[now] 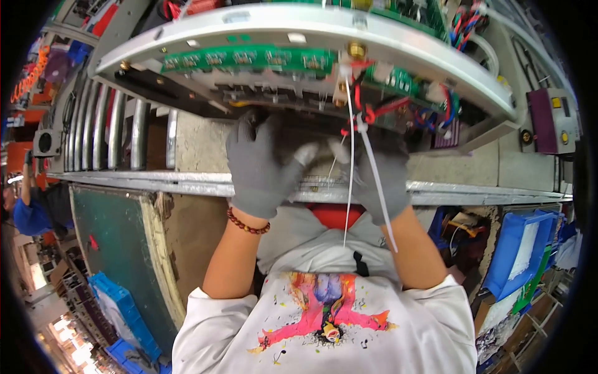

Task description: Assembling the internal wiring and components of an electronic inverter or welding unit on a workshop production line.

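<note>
Here it is, the broad white-rimmed electronics chassis (280, 22), straight ahead of me! My left hand (256, 168), thumb spread wide, meets its near edge, fingertips hidden; my right hand (393, 174) is beside it, grip blurred, can't tell. Green circuit board (249, 59) inside; white cable tie (370, 156) crossing my right glove.

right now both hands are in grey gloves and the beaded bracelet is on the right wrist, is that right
Not quite: the beaded bracelet is on the left wrist, not the right, as the head view shows. The rest stands: the left hand and the right hand are both in grey gloves.
</note>
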Demonstrator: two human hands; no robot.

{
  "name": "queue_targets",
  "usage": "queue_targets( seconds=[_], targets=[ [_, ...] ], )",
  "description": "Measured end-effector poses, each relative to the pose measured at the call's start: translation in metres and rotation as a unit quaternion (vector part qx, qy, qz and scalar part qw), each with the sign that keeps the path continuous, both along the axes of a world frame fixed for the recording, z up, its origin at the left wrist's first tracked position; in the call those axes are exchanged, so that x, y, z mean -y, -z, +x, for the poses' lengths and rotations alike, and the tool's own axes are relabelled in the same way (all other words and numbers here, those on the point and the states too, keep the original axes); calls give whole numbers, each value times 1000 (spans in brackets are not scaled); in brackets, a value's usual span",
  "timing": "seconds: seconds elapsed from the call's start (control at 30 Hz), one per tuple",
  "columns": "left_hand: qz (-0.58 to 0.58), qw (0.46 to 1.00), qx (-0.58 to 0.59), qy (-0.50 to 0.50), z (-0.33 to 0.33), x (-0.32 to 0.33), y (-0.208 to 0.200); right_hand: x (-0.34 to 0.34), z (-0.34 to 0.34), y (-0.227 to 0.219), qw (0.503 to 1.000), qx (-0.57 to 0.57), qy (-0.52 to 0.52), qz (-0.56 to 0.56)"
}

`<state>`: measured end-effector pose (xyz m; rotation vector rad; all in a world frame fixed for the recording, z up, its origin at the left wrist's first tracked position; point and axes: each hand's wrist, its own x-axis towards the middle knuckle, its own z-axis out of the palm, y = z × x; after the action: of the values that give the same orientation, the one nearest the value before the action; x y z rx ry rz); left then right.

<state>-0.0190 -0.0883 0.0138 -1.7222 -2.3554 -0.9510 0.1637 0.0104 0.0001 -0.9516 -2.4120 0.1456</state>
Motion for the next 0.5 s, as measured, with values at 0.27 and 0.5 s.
queue_targets(
  seconds=[0.27,0.5],
  targets=[
    [87,983,119,-106,-7,-31,8,-7,-32,7,975,-191,47,-104],
    [126,982,76,-119,-9,-44,24,-2,-25,20,963,-208,39,-165]
  ],
)
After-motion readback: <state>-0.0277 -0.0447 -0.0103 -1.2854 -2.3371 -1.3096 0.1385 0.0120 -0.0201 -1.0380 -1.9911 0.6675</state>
